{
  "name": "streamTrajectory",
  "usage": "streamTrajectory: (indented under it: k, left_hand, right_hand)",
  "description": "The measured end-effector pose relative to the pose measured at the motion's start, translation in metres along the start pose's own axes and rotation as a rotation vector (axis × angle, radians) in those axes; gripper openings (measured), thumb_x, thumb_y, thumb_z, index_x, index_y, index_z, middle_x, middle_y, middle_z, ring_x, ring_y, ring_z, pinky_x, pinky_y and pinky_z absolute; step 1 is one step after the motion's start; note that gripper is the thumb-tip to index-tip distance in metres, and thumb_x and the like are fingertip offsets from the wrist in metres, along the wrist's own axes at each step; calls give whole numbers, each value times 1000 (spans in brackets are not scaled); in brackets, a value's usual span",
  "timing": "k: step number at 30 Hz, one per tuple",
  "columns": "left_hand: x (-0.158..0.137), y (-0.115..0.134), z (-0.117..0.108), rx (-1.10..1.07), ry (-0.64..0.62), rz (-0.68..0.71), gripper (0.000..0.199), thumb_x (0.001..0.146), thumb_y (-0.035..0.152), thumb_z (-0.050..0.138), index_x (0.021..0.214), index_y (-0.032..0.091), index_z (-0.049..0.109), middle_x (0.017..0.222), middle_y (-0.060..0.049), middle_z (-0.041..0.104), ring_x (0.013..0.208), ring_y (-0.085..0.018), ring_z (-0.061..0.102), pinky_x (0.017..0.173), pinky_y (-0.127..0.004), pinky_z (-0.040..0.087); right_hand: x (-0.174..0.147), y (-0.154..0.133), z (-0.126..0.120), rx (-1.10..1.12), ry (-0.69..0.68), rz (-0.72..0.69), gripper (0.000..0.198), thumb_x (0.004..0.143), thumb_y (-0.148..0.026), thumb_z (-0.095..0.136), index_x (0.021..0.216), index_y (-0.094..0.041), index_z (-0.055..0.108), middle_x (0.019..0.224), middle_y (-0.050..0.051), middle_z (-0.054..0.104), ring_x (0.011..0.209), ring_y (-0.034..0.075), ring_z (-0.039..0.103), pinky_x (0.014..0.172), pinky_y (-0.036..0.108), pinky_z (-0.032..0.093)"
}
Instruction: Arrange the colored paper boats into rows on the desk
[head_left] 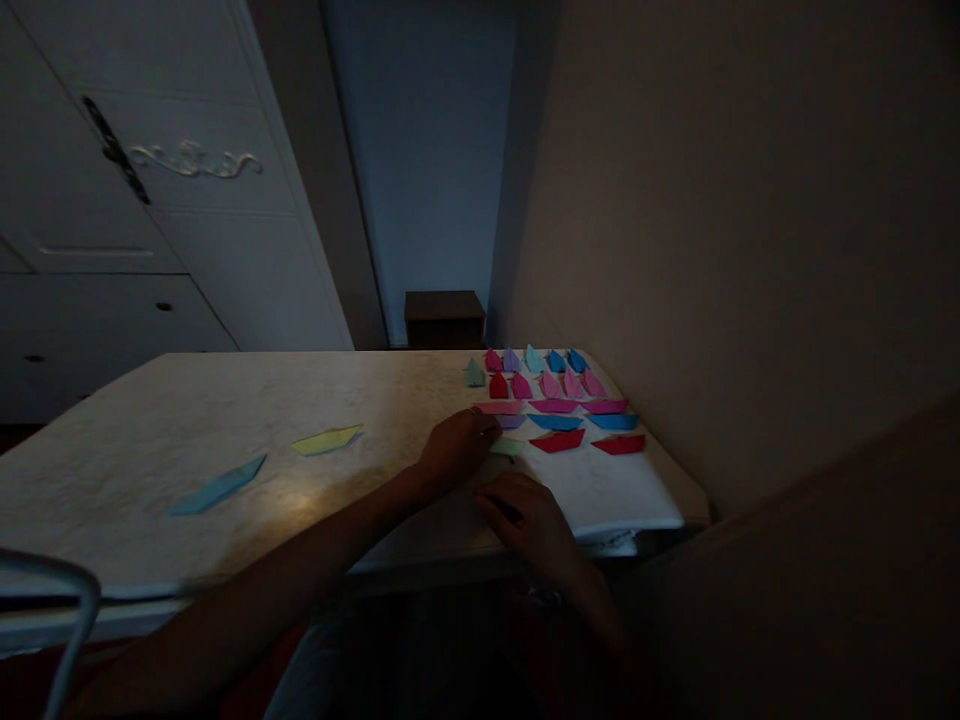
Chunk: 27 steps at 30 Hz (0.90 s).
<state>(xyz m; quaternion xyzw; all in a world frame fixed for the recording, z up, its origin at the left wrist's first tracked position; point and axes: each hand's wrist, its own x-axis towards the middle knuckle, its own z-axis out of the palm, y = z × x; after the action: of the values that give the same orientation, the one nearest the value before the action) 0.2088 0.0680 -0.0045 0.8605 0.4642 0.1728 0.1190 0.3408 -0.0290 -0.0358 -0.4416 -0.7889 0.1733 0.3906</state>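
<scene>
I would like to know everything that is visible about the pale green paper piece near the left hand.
The pale green paper piece looks thin and folded, a long shape tapering rightward. It lies on the table, left of a red piece and nearer the camera than a purple one. The left hand is at its left end; contact is unclear.

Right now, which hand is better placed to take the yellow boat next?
Probably the left hand: it is nearer to the yellow boat, which lies to its left. The right hand is farther off, and the left arm lies between it and the boat.
</scene>
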Motion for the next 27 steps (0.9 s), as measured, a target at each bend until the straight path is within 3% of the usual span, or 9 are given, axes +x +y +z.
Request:
streamTrajectory:
  k: [6, 9, 13, 17, 27]
  left_hand:
    - [-8, 2, -1, 169, 74, 65, 29, 92, 41, 54, 103, 20, 70, 106, -10, 70, 98, -25, 63, 85, -37, 45]
    - [-10, -2, 2, 178, 30, 127, 34, 86, 46, 63, 108, 21, 69, 110, -11, 69, 103, -26, 61, 88, -39, 44]
    - [-8, -4, 6, 195, -40, 188, 26, 88, 42, 61, 99, 21, 71, 103, -11, 69, 100, -26, 61, 84, -39, 45]
    - [-4, -3, 10, 231, -23, 218, 22, 92, 35, 55, 87, 20, 71, 96, -10, 69, 96, -25, 61, 80, -38, 45]
    - [0, -2, 13, 170, 50, 217, 25, 92, 38, 55, 97, 20, 71, 100, -11, 68, 97, -26, 60, 83, -39, 45]
  right_hand:
    - [0, 1, 3, -42, 14, -17, 24, 96, -27, 49, 80, -20, 66, 75, 4, 66, 72, 17, 59, 69, 30, 48]
    - [0, 0, 3, -28, 23, -10, 22, 95, -27, 49, 83, -21, 66, 79, 4, 68, 76, 17, 61, 73, 31, 48]
    - [0, -2, 3, -26, 25, -16, 21, 95, -27, 50, 86, -21, 67, 81, 4, 69, 78, 18, 62, 73, 31, 48]
    - [0, -2, 3, -45, 23, -11, 22, 95, -27, 50, 84, -21, 67, 78, 4, 68, 75, 18, 62, 70, 31, 49]
    - [0, -2, 3, -40, 42, 5, 19, 95, -25, 51, 86, -20, 68, 79, 4, 68, 76, 18, 61, 73, 32, 49]
